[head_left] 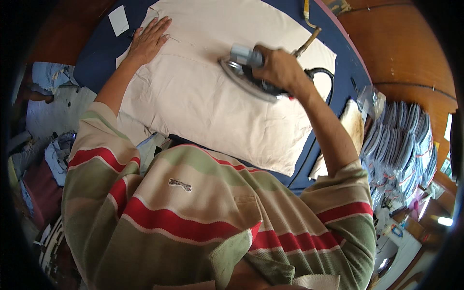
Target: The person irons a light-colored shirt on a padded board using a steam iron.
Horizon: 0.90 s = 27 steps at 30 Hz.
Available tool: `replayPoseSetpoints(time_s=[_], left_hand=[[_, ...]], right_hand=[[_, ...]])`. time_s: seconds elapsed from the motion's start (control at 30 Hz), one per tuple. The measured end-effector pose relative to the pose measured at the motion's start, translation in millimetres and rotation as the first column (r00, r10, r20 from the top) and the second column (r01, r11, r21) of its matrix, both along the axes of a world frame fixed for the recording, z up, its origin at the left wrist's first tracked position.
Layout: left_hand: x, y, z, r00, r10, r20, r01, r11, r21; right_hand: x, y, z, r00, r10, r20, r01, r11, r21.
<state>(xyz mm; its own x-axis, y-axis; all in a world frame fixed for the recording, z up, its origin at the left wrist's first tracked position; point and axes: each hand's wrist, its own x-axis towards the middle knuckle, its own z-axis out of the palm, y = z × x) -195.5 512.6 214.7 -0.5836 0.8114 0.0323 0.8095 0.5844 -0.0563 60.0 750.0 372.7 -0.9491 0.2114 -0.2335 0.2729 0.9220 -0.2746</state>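
Observation:
A cream-coloured cloth garment (193, 101) is spread over a dark blue padded ironing surface (96, 58), with small wrinkles across it. My left hand (148, 42) lies flat on the cloth's upper left part, fingers stretched out. On the right, my right hand (278, 67) is wrapped round the handle of a clothes iron (241, 79), slightly blurred. The iron's soleplate is over the cloth, its tip toward the left. A black cord (331, 84) runs from the iron's back along the right side.
Folded blue-grey garments in clear plastic (398, 140) are stacked at the right. A scorched cloth pad (352, 123) sits by the surface's right edge. A white card (118, 21) lies at the upper left. A thin hooked metal rod (308, 41) stands beyond the iron. More clothes (60, 154) are at the left.

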Motion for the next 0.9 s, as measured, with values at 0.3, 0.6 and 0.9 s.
replayPoseSetpoints(time_s=[0.3,0.6,0.9], left_hand=[[3.6,0.9,4.5,0.999,0.024,0.035,-0.025,0.999,0.029],[1.6,1.5,2.1,0.999,0.018,-0.03,-0.017,1.0,0.024],[14.6,2.0,30.5,0.977,-0.048,0.207,0.022,0.992,0.124]], right_hand=[[-18.2,22.8,-3.5,0.986,-0.167,-0.011,0.166,0.983,-0.075],[-20.9,31.8,-1.5,0.976,-0.217,-0.011,0.216,0.974,-0.074],[30.7,-56.3,2.0,0.996,-0.057,0.072,0.063,0.995,-0.076]])
